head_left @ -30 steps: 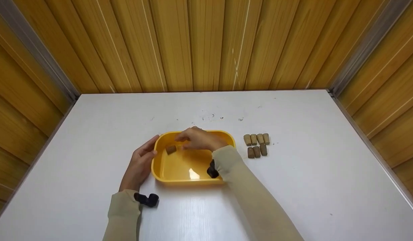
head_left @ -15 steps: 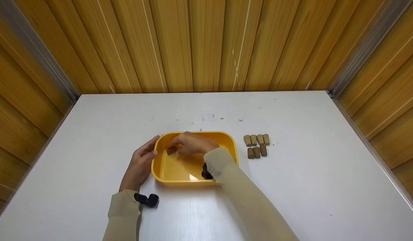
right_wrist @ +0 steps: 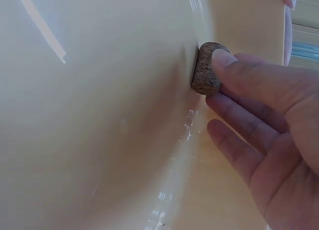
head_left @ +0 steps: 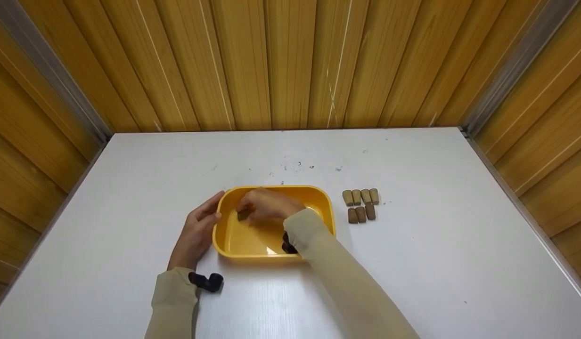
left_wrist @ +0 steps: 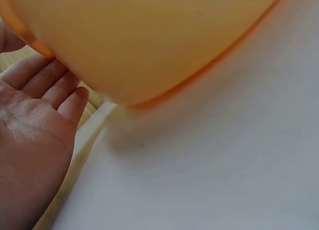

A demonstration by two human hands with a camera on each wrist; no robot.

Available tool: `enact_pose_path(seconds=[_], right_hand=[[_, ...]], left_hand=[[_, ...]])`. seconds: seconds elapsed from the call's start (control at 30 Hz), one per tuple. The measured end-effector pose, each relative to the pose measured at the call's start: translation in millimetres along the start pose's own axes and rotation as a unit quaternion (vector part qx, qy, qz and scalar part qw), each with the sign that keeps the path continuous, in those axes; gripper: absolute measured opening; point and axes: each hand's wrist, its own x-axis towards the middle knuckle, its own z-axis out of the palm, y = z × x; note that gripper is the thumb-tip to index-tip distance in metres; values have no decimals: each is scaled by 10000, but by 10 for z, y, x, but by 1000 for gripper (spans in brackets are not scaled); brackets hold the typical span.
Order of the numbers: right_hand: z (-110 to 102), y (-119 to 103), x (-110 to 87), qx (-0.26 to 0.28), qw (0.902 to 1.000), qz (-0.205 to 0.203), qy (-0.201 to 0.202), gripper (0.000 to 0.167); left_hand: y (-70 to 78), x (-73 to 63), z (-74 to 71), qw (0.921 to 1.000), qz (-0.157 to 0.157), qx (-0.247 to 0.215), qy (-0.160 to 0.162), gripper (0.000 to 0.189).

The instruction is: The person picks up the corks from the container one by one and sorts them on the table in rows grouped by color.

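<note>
A yellow plastic tray (head_left: 266,258) with rounded corners stands on the white table. Inside it, near the left end, my right hand (head_left: 272,203) pinches a dark brown cork (right_wrist: 203,75). The right wrist view shows the thumb on the cork's near side, with the other fingers behind and below; the cork is close against the tray's inner wall. My left hand (head_left: 196,233) rests against the outside of the tray's left wall, fingers extended and thumb at the rim. In the left wrist view, the left palm (left_wrist: 30,120) faces the camera beside the tray.
To the right of the tray lie two rows of corks: several light corks (head_left: 361,196) above and 3 dark corks (head_left: 361,214) below. Small dark specks (head_left: 299,164) mark the table (head_left: 436,263) behind the tray. Wood-patterned walls (head_left: 290,66) enclose the back and sides.
My right hand has moved left and down inside the tray, from above the cork to pinching it. The left hand and the corks outside have stayed put.
</note>
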Motion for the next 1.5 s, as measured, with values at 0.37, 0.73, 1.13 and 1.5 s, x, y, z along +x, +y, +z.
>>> enact_pose_path(seconds=[0.37,0.73,1.13,1.5], right_hand=[[50,-28,-18,-206,9997,70,127,29],[53,14,-19,-242,9996,-89,80,29],[-61,83,-148,-18,9998,155,141,33],[-152,118,-186,228,9995,102,178,33]], left_hand=[[-5,9,-13,9999,-4,-87,-100,54],[3,5,-1,10000,1,-79,-30,54],[2,-9,-21,10000,-9,-17,-88,57],[11,-13,-12,10000,3,-53,32,55]])
